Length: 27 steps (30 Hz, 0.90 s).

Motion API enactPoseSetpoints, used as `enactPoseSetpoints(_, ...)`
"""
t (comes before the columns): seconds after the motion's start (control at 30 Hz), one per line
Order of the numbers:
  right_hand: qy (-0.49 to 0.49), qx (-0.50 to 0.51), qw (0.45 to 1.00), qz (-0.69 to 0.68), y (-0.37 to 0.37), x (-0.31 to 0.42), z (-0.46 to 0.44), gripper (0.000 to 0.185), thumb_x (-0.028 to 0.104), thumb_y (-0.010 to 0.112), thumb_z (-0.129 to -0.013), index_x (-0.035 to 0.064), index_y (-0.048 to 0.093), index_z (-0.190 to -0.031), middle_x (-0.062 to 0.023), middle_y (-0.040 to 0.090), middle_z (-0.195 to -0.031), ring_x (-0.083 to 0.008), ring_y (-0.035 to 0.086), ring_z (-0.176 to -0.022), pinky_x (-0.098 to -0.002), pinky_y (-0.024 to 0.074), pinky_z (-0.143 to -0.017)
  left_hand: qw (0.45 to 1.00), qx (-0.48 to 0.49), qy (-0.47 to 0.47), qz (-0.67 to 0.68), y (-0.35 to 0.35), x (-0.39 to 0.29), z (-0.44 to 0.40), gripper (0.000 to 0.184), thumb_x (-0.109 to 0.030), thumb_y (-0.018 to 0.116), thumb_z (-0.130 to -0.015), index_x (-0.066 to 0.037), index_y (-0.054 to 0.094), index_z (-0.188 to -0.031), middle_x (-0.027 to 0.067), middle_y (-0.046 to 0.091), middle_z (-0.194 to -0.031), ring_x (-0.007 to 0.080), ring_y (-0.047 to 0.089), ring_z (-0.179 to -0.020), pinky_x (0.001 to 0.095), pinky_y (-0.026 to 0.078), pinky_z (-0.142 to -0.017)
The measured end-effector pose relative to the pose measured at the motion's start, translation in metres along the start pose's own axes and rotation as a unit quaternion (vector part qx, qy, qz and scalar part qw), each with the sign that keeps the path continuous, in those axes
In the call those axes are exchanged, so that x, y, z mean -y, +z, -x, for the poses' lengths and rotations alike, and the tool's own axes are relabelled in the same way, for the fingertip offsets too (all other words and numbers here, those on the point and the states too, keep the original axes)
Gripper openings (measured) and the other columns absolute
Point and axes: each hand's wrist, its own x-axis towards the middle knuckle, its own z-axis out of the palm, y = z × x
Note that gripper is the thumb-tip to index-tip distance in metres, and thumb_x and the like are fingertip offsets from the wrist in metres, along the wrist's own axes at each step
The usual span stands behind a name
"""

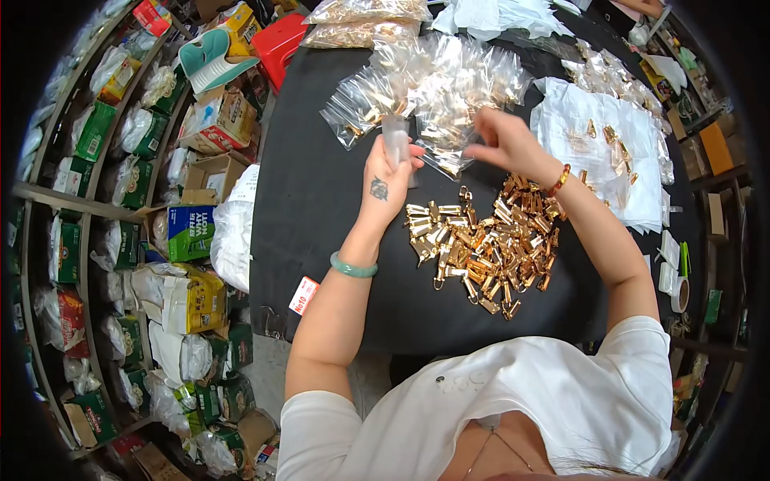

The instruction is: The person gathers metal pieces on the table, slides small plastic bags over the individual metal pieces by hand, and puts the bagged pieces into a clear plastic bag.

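Note:
My left hand [391, 167] is closed around a small clear plastic bag [396, 141] that stands up from the fingers; its contents, if any, cannot be made out. To the right, my right hand [513, 144] hovers over the table with thumb and fingers apart, and nothing shows between them. Below both hands lies a loose pile of shiny gold-coloured metal clasps [489, 252]. Just beyond the hands is a heap of clear bags [449, 80] with gold pieces inside; the right fingers are near its front edge.
White plastic sheets [593, 144] with a few gold pieces lie at the right. Larger filled bags [365, 32] sit at the back of the black-covered table [321, 208]. Shelves of boxes [188, 297] line the left, near a red stool [277, 50]. A tape roll [680, 295] is at right.

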Motion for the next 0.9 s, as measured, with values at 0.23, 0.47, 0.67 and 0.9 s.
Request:
enactPoseSetpoints(0.23,-0.049,0.076,0.995,0.043,0.055,-0.009,-0.014,0.026,0.018,0.067,-0.079,0.0025,0.047,-0.084,-0.0116,0.056,-0.063,-0.0326,0.057,-0.061,-0.0397,0.0446,-0.057,0.998,0.034,-0.014,-0.060,0.003,0.001,0.000,0.021,0.005,0.045,-0.080,0.003,0.048,-0.100,0.0098,0.061,-0.086,0.0153,0.061,-0.076,0.0271,0.049,-0.072)
enactPoseSetpoints(0.47,0.009,-0.062,0.992,0.113,0.090,-0.020,-0.057,0.026,0.022,0.064,-0.081,0.0016,0.047,-0.083,-0.0142,0.058,-0.065,-0.0347,0.058,-0.064,-0.0414,0.0460,-0.059,0.999,0.019,-0.021,-0.025,-0.001,0.006,-0.001,0.020,0.005,0.046,-0.081,0.003,0.048,-0.101,0.0105,0.062,-0.087,0.0152,0.062,-0.077,0.0268,0.050,-0.072)
enactPoseSetpoints(0.67,0.056,0.001,0.998,-0.002,0.058,-0.005,-0.052,0.024,0.023,0.064,-0.081,0.0030,0.051,-0.086,-0.0093,0.060,-0.068,-0.0275,0.061,-0.068,-0.0383,0.0464,-0.060,0.999,0.018,-0.035,-0.019,-0.002,0.001,-0.001,0.019,0.003,0.051,-0.082,0.004,0.050,-0.101,0.0125,0.065,-0.089,0.0151,0.063,-0.079,0.0266,0.050,-0.072)
enactPoseSetpoints(0.9,-0.259,-0.017,0.914,0.312,0.019,-0.028,-0.022,0.043,0.034,0.060,-0.084,0.0223,0.051,-0.124,-0.0060,0.042,-0.136,-0.0243,0.038,-0.126,-0.0389,0.0325,-0.102,0.999,0.030,-0.031,-0.004,0.002,-0.003,-0.001,0.019,-0.004,0.060,-0.083,0.005,0.054,-0.099,0.0109,0.066,-0.086,0.0144,0.064,-0.078,0.0257,0.051,-0.071)
